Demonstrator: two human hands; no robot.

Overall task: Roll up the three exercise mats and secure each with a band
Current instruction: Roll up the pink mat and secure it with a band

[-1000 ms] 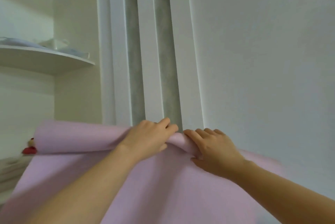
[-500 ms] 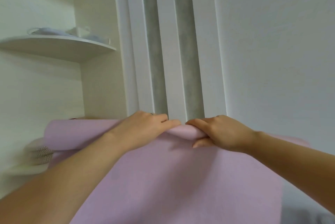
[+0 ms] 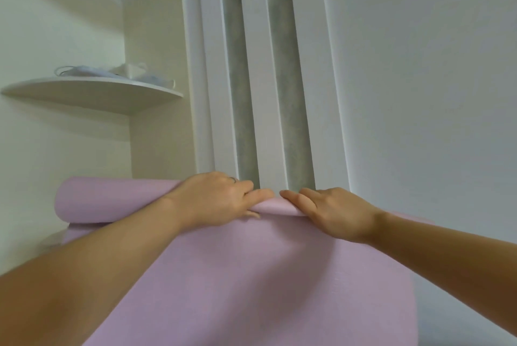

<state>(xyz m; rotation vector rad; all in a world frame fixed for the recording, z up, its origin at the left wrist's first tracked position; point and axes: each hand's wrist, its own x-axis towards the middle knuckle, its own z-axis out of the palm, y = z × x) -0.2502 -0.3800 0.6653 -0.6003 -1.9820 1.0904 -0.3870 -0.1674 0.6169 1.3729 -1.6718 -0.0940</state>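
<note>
Obs.: lilac-pink foam exercise mat (image 3: 251,275) partly rolled. The rolled part lies across the far end and runs off to the left. The unrolled sheet extends from the roll toward the camera, under both forearms.

Left hand (image 3: 221,200): on the middle of the roll, fingers curled over its top, thumb tip showing on the near side, so the roll is clasped between them. Thin ring (image 3: 233,179) on one finger.

Right hand (image 3: 333,214): just beside the left, fingertips nearly meeting it. Fingers lie fairly straight over the roll's top and press on it. Thumb hidden; no clasp visible.

Surroundings: white curved corner shelf (image 3: 98,91) at upper left, carrying pale folded items (image 3: 128,70), too indistinct to identify. Two grey vertical strips (image 3: 243,93) between white panels behind the roll. Plain white wall (image 3: 419,93) at right.
</note>
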